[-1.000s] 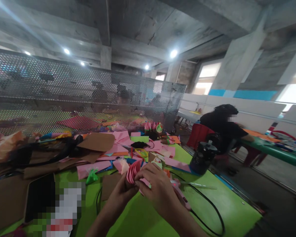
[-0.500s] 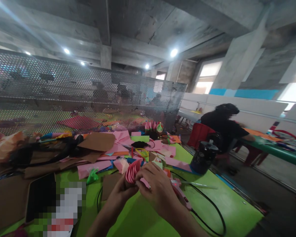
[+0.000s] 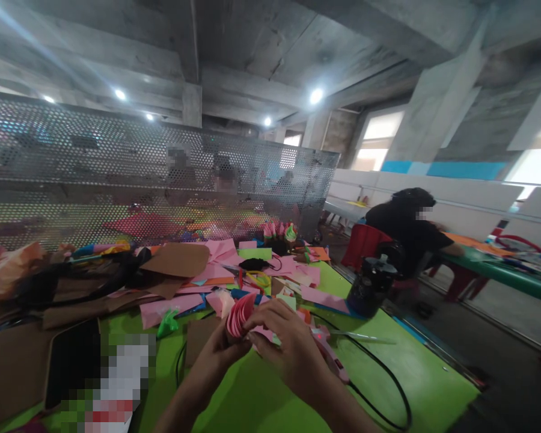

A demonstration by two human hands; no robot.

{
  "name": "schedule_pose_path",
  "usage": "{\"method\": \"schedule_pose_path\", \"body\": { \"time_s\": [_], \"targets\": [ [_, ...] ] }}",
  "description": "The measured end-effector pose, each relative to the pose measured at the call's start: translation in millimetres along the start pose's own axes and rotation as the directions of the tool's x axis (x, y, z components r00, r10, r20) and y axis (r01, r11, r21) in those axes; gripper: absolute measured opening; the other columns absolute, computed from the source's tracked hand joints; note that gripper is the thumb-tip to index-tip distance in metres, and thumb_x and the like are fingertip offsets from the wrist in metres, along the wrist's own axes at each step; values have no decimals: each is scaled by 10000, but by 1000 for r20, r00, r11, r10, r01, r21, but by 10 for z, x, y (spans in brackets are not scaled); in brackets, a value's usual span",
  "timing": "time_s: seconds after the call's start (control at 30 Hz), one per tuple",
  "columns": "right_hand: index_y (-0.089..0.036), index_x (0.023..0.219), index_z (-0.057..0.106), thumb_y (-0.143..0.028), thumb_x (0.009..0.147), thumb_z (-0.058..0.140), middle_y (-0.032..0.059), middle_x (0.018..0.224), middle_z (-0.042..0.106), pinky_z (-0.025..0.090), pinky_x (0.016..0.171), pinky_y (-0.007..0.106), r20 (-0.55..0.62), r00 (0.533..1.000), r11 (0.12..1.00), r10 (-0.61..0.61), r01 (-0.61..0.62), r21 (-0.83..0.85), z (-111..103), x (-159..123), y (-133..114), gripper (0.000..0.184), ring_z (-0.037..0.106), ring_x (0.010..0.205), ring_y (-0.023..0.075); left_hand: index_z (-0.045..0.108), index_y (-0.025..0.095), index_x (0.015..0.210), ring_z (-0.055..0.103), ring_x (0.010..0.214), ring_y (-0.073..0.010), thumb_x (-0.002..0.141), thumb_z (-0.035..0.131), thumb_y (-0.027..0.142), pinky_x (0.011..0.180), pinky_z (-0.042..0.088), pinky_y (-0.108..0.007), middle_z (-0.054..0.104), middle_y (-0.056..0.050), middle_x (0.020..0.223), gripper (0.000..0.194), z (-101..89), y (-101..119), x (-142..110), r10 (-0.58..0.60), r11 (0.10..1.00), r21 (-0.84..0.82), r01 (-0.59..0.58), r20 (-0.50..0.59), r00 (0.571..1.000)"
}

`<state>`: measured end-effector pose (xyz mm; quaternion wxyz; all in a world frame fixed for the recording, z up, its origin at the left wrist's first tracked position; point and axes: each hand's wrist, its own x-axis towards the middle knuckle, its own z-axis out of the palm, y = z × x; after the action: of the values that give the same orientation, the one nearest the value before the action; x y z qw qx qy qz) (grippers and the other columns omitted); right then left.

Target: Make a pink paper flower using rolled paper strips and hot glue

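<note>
A layered pink paper swirl (image 3: 240, 315) is held over the green table (image 3: 247, 397), its folds stacked toward a pointed top. My left hand (image 3: 220, 349) is wrapped around its lower part from the left. From the right, my right hand (image 3: 279, 337) pinches at the swirl's near side with fingers bent; its fingertips partly hide what they press. Just right of that hand lies a pink glue gun (image 3: 329, 355) with a black cord. Behind the hands are scattered pink paper scraps (image 3: 327, 299), and a green crumpled piece (image 3: 168, 323) rests to the left.
A dark jug (image 3: 373, 285) stands at the table's right edge. On the left are a phone (image 3: 72, 364) and brown cardboard (image 3: 178, 260). A perforated metal screen (image 3: 153, 168) closes off the back. A person (image 3: 406, 228) sits at another table on the right.
My hands and the pink paper swirl have shifted very slightly left, with the swirl tilted a little differently. Both hands keep their hold; the table's things stay put.
</note>
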<state>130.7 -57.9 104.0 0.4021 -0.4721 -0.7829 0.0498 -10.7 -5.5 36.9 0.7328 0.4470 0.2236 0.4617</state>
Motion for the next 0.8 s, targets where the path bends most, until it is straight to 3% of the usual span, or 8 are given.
{"method": "schedule_pose_path", "body": {
  "time_s": [0.1,0.2,0.27,0.33,0.47,0.67,0.8],
  "targets": [
    [-215,946,659,-48,844,612,31,952,662,447,796,289,-44,997,997,58,-55,62,-50,-28,2,201,587,912,186,686,215,1175,529,1235,-296,649,806,225,1019,405,-357,699,-83,1203,539,-15,-15,1,1,1000,16,-1,-34,999],
    [-219,968,663,-71,858,587,33,955,654,452,753,280,-113,985,989,128,-119,83,-55,-55,92,199,585,868,180,650,236,1240,526,1230,-298,641,814,258,977,431,-340,687,-76,1225,621,-92,-100,47,21,1000,22,-20,-55,998],
    [-217,960,664,-90,860,587,31,930,650,452,722,274,-145,976,983,165,-151,101,-22,-66,186,179,579,831,176,675,235,1196,589,1112,-279,626,815,262,886,470,-314,721,-65,1113,588,-191,-199,116,38,999,31,-36,-67,997],
    [-213,952,667,-115,860,598,27,904,652,450,711,275,-149,969,977,197,-181,114,33,-67,276,151,576,808,176,731,202,1027,639,853,-224,597,799,242,731,489,-282,734,-43,880,437,-307,-313,209,51,999,3,-51,-56,997],
    [-198,990,685,-186,863,624,43,938,662,461,719,287,-88,962,958,258,-243,151,143,-42,372,141,590,825,183,717,193,906,556,605,-153,512,751,236,557,437,-254,661,6,676,398,-470,-491,400,62,998,-31,-63,-21,998],
    [-185,1037,698,-295,835,683,69,1017,641,477,749,301,-12,964,932,265,-253,261,261,-32,398,231,600,886,201,708,185,941,524,554,-145,492,771,326,514,404,-256,648,-11,678,475,-501,-520,500,15,1000,-4,-15,38,999],
    [-173,1051,688,-345,780,742,78,1057,627,485,772,302,-10,960,888,280,-255,382,371,-77,468,326,607,902,202,719,206,992,567,583,-163,576,774,339,581,447,-285,708,-36,773,440,-524,-501,471,-37,999,36,35,52,998]
  ]
}}
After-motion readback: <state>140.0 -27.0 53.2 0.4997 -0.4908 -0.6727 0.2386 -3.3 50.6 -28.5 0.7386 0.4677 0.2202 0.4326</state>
